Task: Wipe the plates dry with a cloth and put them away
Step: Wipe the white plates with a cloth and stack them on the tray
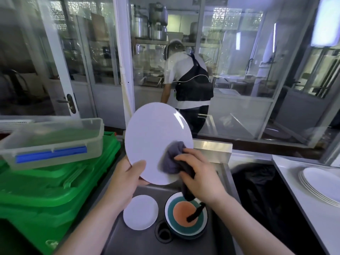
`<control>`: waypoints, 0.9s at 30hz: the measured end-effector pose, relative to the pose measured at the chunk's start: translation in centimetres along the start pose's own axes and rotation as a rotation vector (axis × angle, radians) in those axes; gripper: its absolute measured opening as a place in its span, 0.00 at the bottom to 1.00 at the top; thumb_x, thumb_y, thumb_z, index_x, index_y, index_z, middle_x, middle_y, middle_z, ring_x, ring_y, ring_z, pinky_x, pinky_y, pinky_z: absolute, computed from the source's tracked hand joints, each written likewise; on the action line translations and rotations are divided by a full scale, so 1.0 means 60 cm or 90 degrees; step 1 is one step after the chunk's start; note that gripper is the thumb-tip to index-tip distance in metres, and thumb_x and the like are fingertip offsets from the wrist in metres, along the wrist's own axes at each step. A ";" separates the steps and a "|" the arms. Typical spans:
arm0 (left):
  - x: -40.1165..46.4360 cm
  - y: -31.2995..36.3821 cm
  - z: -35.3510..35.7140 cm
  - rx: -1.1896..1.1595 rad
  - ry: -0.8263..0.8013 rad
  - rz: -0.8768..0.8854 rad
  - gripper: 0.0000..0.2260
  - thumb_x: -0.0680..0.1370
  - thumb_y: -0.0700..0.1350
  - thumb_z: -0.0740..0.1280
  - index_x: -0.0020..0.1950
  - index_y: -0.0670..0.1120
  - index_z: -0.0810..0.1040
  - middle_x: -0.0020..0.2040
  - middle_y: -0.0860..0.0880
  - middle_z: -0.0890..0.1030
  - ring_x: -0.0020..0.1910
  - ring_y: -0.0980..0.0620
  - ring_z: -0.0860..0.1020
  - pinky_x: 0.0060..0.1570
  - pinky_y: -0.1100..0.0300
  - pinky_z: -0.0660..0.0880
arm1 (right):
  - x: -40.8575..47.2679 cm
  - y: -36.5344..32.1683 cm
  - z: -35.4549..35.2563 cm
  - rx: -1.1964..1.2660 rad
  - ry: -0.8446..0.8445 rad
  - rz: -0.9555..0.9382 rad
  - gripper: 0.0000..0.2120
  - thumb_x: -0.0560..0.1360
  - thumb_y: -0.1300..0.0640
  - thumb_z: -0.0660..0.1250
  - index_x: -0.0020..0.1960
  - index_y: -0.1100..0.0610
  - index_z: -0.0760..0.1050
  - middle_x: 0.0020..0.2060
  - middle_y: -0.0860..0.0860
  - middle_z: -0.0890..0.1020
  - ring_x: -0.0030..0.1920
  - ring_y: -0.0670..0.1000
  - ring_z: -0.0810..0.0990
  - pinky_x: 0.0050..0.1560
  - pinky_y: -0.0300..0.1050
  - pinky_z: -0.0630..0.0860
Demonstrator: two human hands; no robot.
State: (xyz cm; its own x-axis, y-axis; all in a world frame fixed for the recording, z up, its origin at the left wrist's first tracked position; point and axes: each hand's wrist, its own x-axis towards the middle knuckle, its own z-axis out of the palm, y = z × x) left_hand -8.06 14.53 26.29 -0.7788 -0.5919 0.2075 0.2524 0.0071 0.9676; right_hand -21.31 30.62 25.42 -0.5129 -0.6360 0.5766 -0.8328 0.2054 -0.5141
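A large white plate (152, 137) is held tilted up above the steel sink (223, 173). My left hand (128, 173) grips its lower left rim, thumb on the front face. My right hand (200, 172) holds a grey cloth (171, 159) and presses it against the plate's lower right part; a dark end of the cloth hangs down over the sink. In the sink lie a small white plate (140, 212) and a plate with an orange centre and teal ring (185, 216). A stack of white plates (320, 183) rests on the white counter (294, 197) at the right.
Green plastic crates (55, 184) are stacked to the left, with a clear lidded box (55, 140) with a blue clip on top. A black bin bag (257, 192) sits between sink and counter. Behind the glass partition a person (189, 85) stands with their back turned.
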 end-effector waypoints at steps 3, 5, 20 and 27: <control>-0.008 0.001 0.003 0.032 -0.047 -0.005 0.15 0.71 0.43 0.60 0.50 0.55 0.82 0.49 0.51 0.85 0.47 0.50 0.84 0.37 0.54 0.81 | 0.026 0.027 -0.021 -0.045 0.083 0.105 0.20 0.70 0.64 0.72 0.61 0.54 0.78 0.64 0.53 0.74 0.64 0.54 0.73 0.62 0.29 0.60; -0.015 -0.003 0.018 0.081 -0.081 -0.024 0.15 0.70 0.44 0.60 0.48 0.57 0.82 0.48 0.51 0.85 0.46 0.50 0.84 0.40 0.51 0.82 | 0.053 0.025 -0.030 -0.079 0.141 0.113 0.20 0.72 0.62 0.71 0.63 0.53 0.77 0.65 0.54 0.73 0.64 0.56 0.72 0.63 0.38 0.63; -0.038 -0.043 0.036 0.086 -0.101 -0.066 0.15 0.72 0.44 0.62 0.49 0.61 0.82 0.47 0.51 0.85 0.47 0.53 0.84 0.38 0.55 0.80 | -0.004 -0.025 -0.015 -0.036 -0.077 -0.149 0.18 0.71 0.67 0.68 0.59 0.54 0.81 0.63 0.61 0.75 0.59 0.65 0.75 0.59 0.58 0.74; -0.063 -0.098 0.037 0.039 -0.010 -0.136 0.12 0.70 0.46 0.64 0.45 0.62 0.83 0.48 0.52 0.85 0.46 0.49 0.84 0.37 0.54 0.80 | -0.106 0.118 -0.040 -0.093 -0.046 0.090 0.21 0.70 0.66 0.72 0.61 0.52 0.80 0.65 0.56 0.74 0.63 0.61 0.73 0.63 0.52 0.72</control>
State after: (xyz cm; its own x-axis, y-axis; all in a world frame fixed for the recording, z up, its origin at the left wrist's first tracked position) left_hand -7.91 18.53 20.14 -0.8198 -0.5726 -0.0017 0.0458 -0.0684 0.9966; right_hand -24.44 37.89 19.65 -0.6146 -0.6440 0.4556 -0.7777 0.3981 -0.4865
